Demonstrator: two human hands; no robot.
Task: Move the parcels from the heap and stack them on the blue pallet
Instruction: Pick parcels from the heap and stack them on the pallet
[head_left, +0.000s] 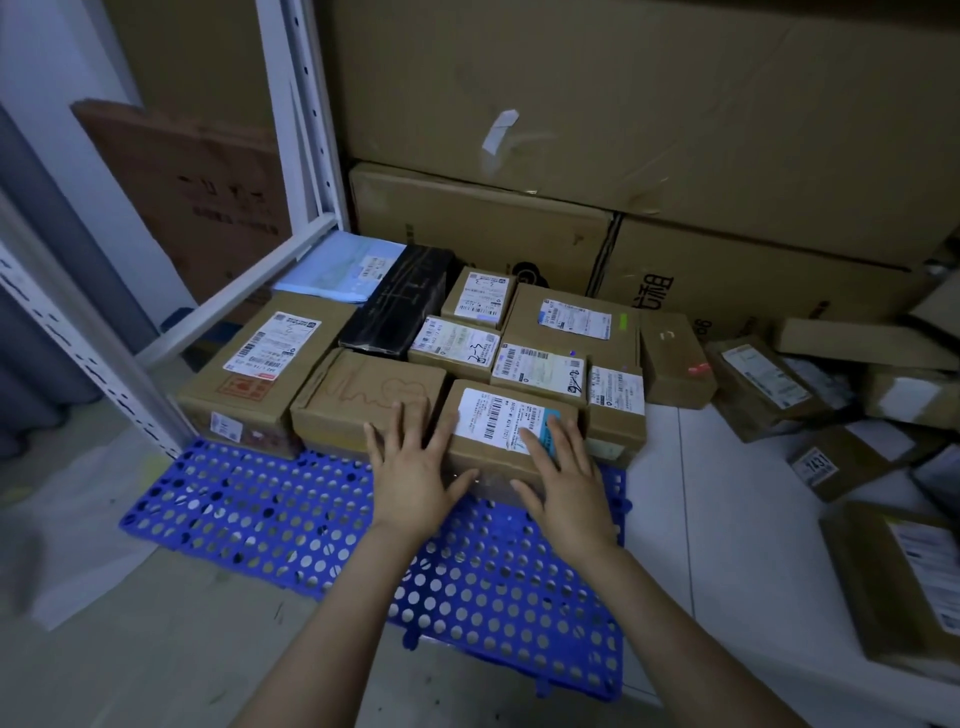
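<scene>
Pressing flat, both hands lie open w/ fingers spread, gripping nothing. Nearest, the bare front of the blue perforated plastic pallet takes up the foreground. L hand straddles the seam btwn a plain brown cardboard box and the brown cardboard parcel w/ white barcode label. R hand rests on that label's right end. This parcel sits in the front row on the pallet, directly ahead of the hands, long axis approx. left-right, touching its neighbours. Behind it, more labelled parcels fill the pallet back to big tan cartons. The heap of brown parcels lies on the pale floor off to the right, so R hand is prob. nearer for the next pick.
</scene>
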